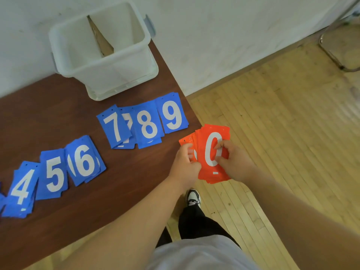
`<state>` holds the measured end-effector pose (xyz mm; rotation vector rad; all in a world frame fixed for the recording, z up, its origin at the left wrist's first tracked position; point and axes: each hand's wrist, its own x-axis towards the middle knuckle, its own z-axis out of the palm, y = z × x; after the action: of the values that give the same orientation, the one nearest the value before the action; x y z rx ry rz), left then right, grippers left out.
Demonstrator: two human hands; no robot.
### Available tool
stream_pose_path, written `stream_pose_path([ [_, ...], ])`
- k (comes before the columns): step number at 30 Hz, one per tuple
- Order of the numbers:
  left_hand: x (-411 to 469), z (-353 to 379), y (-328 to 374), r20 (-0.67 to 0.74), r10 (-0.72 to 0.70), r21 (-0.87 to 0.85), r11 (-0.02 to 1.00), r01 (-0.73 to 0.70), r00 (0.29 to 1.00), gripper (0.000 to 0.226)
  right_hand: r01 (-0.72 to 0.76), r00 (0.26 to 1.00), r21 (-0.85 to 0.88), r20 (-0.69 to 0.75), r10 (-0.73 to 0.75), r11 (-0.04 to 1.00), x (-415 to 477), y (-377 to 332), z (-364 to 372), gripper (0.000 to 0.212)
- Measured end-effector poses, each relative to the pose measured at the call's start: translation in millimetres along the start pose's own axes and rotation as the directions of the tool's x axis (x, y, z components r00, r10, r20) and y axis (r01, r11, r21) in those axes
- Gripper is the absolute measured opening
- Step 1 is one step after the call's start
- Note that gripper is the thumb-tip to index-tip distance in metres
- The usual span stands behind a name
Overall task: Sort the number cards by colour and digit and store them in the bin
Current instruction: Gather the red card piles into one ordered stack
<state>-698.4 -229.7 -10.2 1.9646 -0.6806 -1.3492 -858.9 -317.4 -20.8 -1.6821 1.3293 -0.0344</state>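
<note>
At the table's right-hand corner, both hands hold a fanned stack of orange cards (206, 172) just past the edge of the brown table (48, 117), mostly above the wooden floor (282, 133). Top card shows a white 0. Left hand (185, 164) grips the stack's left side, fingers curled round the fanned edges. Right hand (233, 162) pinches the top card from the right, its fingertips lying on the white digit. On the table the blue cards lie in small face-up piles, in a loose row running from the near left to the far right: blue 4 pile (21, 190), blue 5 pile (53, 174), blue 6 pile (84, 160), then a gap, then blue 7 pile (115, 125), blue 8 pile (148, 125) and blue 9 pile (172, 115). The 7 and 8 piles overlap; the 9 pile sits close to the table's right edge, near the orange stack. White plastic bin (116, 78) stands upright at the far side of the table against the wall, behind the 7–9 piles and apart from them; a brown cardboard piece (101, 39) shows inside it, no cards visible there. One shoe (193, 197) is on the floor below the hands.
</note>
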Motion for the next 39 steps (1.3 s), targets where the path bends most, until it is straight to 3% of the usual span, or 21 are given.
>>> stream_pose_path([
  [5,2.9,-8.8,1.9,0.062,-0.041,-0.030,0.999,0.043,0.997,0.068,-0.065,0.998,-0.030,0.014,0.065,0.997,-9.6,-1.9,3.2,0.030],
  [9,-2.2,-14.0,4.0,0.089,0.046,0.200,0.978,-0.063,0.995,0.068,-0.154,0.988,-0.032,-0.026,0.153,0.988,-6.8,-6.9,12.3,0.029],
  [10,-3.4,-16.5,3.0,0.078,0.114,0.319,0.938,-0.133,0.990,0.069,-0.170,0.985,-0.024,-0.028,0.169,0.985,-6.7,-8.6,14.5,0.029],
  [13,-0.8,-27.3,-7.4,0.116,0.263,0.670,0.691,-0.271,0.958,0.077,-0.192,0.981,0.005,-0.039,0.192,0.981,-8.9,-8.8,18.0,0.029],
  [15,-1.4,-33.3,-14.7,0.193,0.232,0.751,0.590,-0.296,0.953,0.081,-0.205,0.977,0.032,-0.048,0.206,0.978,-11.8,-5.8,17.9,0.028],
  [17,-4.1,-34.9,-21.2,0.253,0.198,0.759,0.567,-0.321,0.947,0.084,-0.215,0.974,0.066,-0.056,0.219,0.974,-15.4,-1.3,16.6,0.028],
  [24,-8.1,-33.7,-21.4,0.333,0.179,0.684,0.630,-0.368,0.926,0.083,-0.225,0.960,0.263,-0.103,0.259,0.938,-32.2,6.5,8.1,0.032],
  [27,-10.8,-42.9,-16.5,0.252,0.149,0.539,0.799,-0.267,0.956,0.081,-0.201,0.968,0.319,-0.078,0.237,0.926,-36.6,-2.6,-1.4,0.035],
  [31,-25.2,-71.4,-3.3,0.037,0.116,0.152,0.981,-0.120,0.993,0.086,-0.103,0.993,0.387,-0.018,0.119,0.916,-38.7,-37.9,-8.2,0.041],
  [35,-44.4,-126.0,7.8,-0.045,0.123,-0.173,0.976,-0.129,0.991,0.088,0.020,0.987,0.360,0.142,-0.076,0.933,-31.6,-98.8,-4.5,0.040],
  [39,-65.2,-197.9,15.7,-0.176,0.159,-0.262,0.944,-0.202,0.971,0.087,0.147,0.891,0.252,0.387,-0.239,0.957,-17.8,-181.3,19.1,0.038],
])
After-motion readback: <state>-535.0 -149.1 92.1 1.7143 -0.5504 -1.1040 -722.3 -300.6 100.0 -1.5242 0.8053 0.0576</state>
